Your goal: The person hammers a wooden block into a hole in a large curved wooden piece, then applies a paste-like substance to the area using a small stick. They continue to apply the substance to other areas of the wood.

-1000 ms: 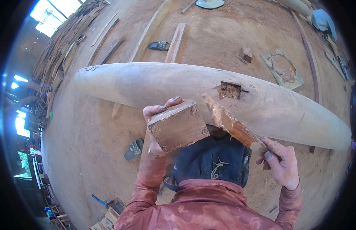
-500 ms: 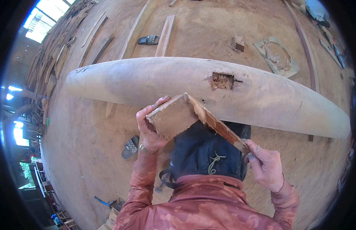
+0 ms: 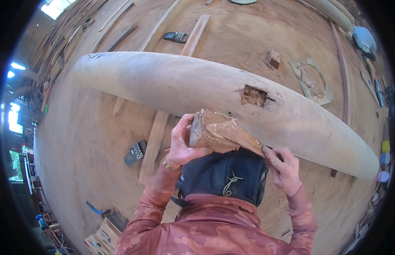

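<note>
My left hand (image 3: 181,142) is wrapped round a wooden block (image 3: 196,130), whose upper face is smeared with brown paste (image 3: 216,131). A thin flat strip (image 3: 251,147), coated brown, slants from that face down to my right hand (image 3: 284,170). The right thumb and fingers pinch the strip's lower end. Its other end rests on the pasted face of the block. Just beyond both hands lies a long, pale, smooth wooden form (image 3: 163,80) with tapered ends. A rough rectangular hole (image 3: 254,95) is cut into its top, right of the middle.
Timber rails (image 3: 155,140) run under the long form. Sandals (image 3: 135,153) lie on the dirt floor, as does a small wood block (image 3: 273,58). A pale board with brown residue (image 3: 312,80) is at the far right. Lower left is a blue-handled tool (image 3: 94,208).
The block has turned so its pasted face shows instead of its plain side. The strip now lies against that face, and both hands have shifted slightly. The view has swung a little.
</note>
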Tool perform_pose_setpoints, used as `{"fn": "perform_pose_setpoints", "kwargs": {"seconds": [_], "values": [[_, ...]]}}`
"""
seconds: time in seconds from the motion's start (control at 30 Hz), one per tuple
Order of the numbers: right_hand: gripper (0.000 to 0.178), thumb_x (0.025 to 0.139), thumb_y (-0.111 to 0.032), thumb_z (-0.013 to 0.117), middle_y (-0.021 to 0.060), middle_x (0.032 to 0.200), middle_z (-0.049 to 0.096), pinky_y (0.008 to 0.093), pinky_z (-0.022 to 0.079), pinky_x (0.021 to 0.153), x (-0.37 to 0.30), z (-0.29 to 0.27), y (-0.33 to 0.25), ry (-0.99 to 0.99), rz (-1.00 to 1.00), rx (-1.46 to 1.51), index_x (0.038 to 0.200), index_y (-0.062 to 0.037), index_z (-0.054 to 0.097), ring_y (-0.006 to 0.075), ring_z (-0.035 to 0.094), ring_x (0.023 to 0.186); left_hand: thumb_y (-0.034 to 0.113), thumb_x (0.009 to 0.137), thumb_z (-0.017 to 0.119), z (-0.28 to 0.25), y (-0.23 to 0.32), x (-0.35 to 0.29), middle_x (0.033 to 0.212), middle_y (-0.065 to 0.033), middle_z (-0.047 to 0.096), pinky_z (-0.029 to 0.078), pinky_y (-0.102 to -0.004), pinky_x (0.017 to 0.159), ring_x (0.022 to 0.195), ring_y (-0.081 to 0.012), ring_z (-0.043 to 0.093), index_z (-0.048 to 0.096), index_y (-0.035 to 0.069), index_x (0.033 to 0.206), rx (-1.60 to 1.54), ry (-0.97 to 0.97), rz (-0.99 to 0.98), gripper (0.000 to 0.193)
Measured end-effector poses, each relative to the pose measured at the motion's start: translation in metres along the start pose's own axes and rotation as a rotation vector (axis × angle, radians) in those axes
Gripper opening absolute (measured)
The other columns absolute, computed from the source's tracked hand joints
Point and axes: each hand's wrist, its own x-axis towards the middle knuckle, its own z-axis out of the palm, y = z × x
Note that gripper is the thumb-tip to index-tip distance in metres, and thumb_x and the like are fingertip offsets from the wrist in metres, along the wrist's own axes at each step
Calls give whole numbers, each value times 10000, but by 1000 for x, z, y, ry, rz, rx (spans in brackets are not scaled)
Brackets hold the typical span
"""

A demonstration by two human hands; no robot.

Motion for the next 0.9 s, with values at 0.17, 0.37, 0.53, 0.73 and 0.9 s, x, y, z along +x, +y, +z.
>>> {"fn": "perform_pose_setpoints", "kwargs": {"seconds": [0.17, 0.37, 0.53, 0.73, 0.9], "values": [[658, 771, -31, 750, 61, 944, 633, 374, 529, 614, -15, -28, 13, -198, -73, 16, 1386, -253, 674, 255, 628, 772, 224, 626, 985, -13, 6, -10, 1320, -101, 620, 467, -357, 1076, 1245, -189, 593, 484, -43, 1419, -44, -42, -133, 976], [654, 759, -43, 758, 49, 882, 619, 372, 515, 566, -25, -65, 10, -402, 7, 47, 1371, -262, 685, 253, 627, 726, 345, 620, 985, -16, -11, -23, 1382, -116, 596, 426, -351, 1119, 1296, -196, 561, 453, -69, 1477, -220, -43, -301, 1090], [641, 773, -52, 746, 67, 881, 611, 374, 514, 565, -20, -63, 9, -349, 7, 133, 1379, -251, 679, 267, 617, 675, 355, 659, 968, -18, -21, -18, 1387, -131, 604, 434, -359, 1122, 1288, -205, 583, 430, -80, 1497, -395, -57, -348, 1086], [711, 766, -2, 735, 92, 914, 602, 394, 540, 590, -1, -28, 9, -319, 18, 84, 1429, -239, 637, 274, 640, 695, 351, 653, 980, -12, -22, -8, 1422, -153, 597, 408, -375, 1148, 1328, -221, 559, 436, -70, 1513, -406, -197, -341, 1101], [734, 772, 9, 723, 87, 908, 598, 402, 543, 588, 10, -23, 6, -298, 15, 72, 1458, -226, 611, 277, 643, 686, 332, 646, 981, -21, -13, -2, 1440, -158, 585, 399, -371, 1151, 1340, -226, 546, 442, -77, 1507, -334, -264, -310, 1096]]}}
